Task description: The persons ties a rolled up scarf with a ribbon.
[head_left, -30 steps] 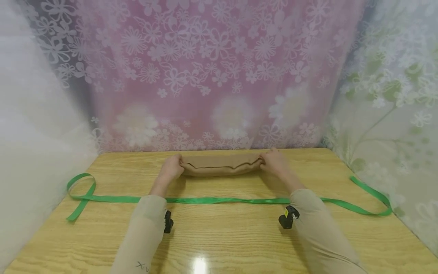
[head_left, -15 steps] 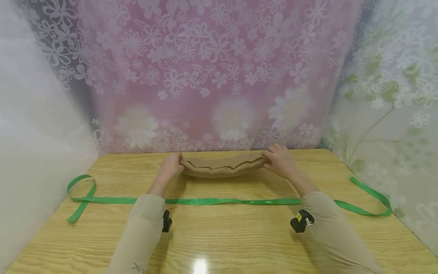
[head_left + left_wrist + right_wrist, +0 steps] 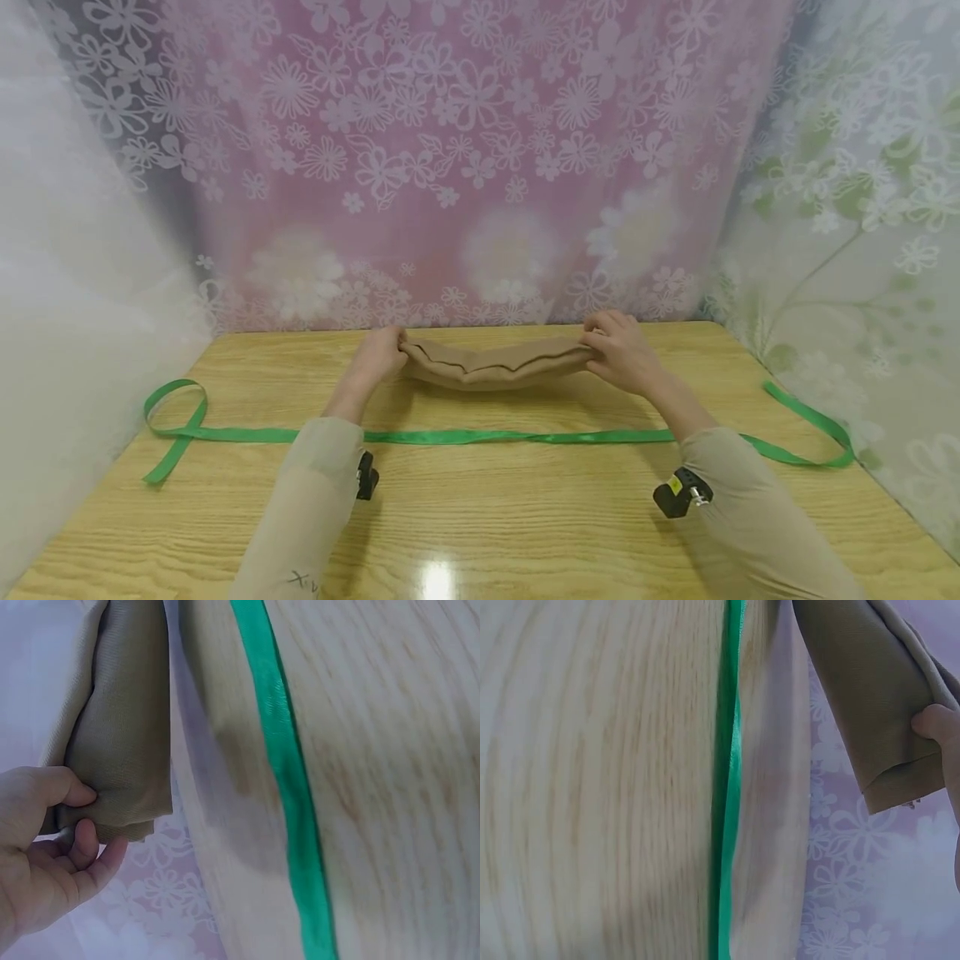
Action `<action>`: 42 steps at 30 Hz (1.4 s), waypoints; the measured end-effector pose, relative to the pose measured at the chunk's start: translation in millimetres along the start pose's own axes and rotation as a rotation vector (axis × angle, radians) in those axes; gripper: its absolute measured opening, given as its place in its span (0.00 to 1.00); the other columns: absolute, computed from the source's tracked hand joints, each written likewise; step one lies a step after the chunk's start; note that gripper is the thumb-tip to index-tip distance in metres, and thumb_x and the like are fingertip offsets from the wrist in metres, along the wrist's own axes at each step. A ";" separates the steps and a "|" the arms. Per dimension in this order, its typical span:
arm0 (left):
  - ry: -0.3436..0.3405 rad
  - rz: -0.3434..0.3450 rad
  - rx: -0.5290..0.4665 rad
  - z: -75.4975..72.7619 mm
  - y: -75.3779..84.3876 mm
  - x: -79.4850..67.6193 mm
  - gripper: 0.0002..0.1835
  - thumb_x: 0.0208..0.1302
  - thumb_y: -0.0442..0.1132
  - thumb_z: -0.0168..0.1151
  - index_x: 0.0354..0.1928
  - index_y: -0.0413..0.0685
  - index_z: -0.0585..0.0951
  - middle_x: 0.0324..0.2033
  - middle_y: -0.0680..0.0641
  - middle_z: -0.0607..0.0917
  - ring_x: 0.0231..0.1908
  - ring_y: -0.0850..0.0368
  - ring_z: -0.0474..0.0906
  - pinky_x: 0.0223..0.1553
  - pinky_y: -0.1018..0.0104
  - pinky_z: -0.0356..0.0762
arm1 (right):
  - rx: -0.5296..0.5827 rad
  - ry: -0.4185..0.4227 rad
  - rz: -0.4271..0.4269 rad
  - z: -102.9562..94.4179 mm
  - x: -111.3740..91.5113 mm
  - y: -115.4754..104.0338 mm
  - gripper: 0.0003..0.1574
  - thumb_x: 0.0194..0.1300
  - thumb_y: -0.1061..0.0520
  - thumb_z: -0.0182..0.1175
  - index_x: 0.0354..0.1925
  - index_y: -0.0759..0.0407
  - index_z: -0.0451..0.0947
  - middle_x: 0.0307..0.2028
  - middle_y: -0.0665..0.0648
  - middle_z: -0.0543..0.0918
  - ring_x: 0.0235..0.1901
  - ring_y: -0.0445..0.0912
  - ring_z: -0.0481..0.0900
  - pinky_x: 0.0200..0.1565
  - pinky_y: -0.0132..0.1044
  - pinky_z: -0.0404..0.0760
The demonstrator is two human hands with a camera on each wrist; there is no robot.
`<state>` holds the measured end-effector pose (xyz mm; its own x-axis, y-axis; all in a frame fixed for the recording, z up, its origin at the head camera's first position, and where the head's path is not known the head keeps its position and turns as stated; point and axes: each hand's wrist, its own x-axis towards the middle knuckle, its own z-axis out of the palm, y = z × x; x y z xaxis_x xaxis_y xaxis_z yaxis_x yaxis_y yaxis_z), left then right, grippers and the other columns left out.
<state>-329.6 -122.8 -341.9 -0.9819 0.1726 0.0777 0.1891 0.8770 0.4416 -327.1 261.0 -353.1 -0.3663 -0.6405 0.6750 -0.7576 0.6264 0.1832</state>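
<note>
A folded brown cloth (image 3: 487, 367) is held between both hands near the table's far edge, sagging in the middle. My left hand (image 3: 381, 357) pinches its left end; the left wrist view shows the thumb and fingers on the folded cloth (image 3: 124, 712). At the other end, my right hand (image 3: 621, 352) grips the cloth, and in the right wrist view its thumb presses on the folded layers (image 3: 870, 690). A green ribbon (image 3: 465, 437) lies stretched across the table, nearer than the cloth, passing below both forearms.
The wooden table (image 3: 480, 517) spans the lower view. The ribbon loops at the left and curves at the right. A pink flowered curtain (image 3: 480, 167) hangs behind the table, with pale sheets at both sides. Each wrist bears a small black camera (image 3: 681, 493).
My right hand has shifted a little to the right and up with its end of the cloth. The cloth sags more in the middle. The ribbon has stayed put.
</note>
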 end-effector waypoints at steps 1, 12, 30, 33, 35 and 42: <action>-0.001 0.004 0.011 -0.8 2.1 0.6 0.14 0.62 0.29 0.51 0.49 0.34 0.74 0.43 0.36 0.79 0.43 0.44 0.75 0.42 0.55 0.75 | 0.004 0.004 -0.006 -1.9 -0.3 -0.1 0.16 0.37 0.65 0.74 0.29 0.62 0.80 0.36 0.61 0.76 0.40 0.58 0.70 0.35 0.50 0.67; 0.062 0.069 0.242 -11.2 20.3 4.4 0.13 0.62 0.33 0.55 0.48 0.44 0.78 0.41 0.42 0.83 0.38 0.43 0.77 0.44 0.49 0.74 | -0.024 0.065 -0.132 -26.9 13.7 -16.0 0.16 0.34 0.66 0.71 0.29 0.62 0.82 0.28 0.57 0.81 0.33 0.55 0.74 0.33 0.46 0.69; 0.081 0.105 0.273 -14.1 40.1 11.6 0.13 0.60 0.31 0.51 0.43 0.50 0.81 0.37 0.46 0.83 0.42 0.44 0.74 0.50 0.43 0.64 | -0.068 0.065 -0.253 -55.3 40.5 -72.1 0.12 0.39 0.64 0.68 0.28 0.57 0.80 0.25 0.53 0.80 0.31 0.50 0.77 0.35 0.45 0.73; 0.081 0.108 0.293 -13.9 44.8 13.0 0.14 0.59 0.31 0.50 0.43 0.51 0.81 0.36 0.47 0.83 0.42 0.44 0.74 0.50 0.43 0.64 | -0.067 0.073 -0.264 -56.9 42.6 -80.7 0.03 0.49 0.62 0.63 0.27 0.57 0.79 0.25 0.53 0.80 0.30 0.50 0.76 0.34 0.44 0.72; 0.073 0.108 0.282 -13.0 47.5 13.5 0.14 0.60 0.31 0.51 0.45 0.52 0.81 0.39 0.46 0.83 0.45 0.42 0.73 0.52 0.40 0.62 | -0.072 0.085 -0.272 -57.5 43.7 -87.4 0.05 0.57 0.59 0.57 0.27 0.57 0.79 0.24 0.53 0.80 0.30 0.50 0.76 0.33 0.43 0.72; 0.065 0.137 0.219 -6.9 53.0 12.6 0.17 0.62 0.32 0.51 0.50 0.52 0.80 0.45 0.44 0.82 0.48 0.39 0.72 0.53 0.38 0.61 | -0.058 0.147 -0.306 -57.5 46.8 -112.3 0.16 0.59 0.60 0.45 0.24 0.57 0.79 0.22 0.52 0.79 0.28 0.49 0.76 0.33 0.41 0.73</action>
<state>-331.9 -77.2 -311.4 -0.9440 0.2740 0.1835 0.3110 0.9248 0.2191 -228.1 186.2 -301.0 -0.0414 -0.7345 0.6773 -0.7866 0.4419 0.4312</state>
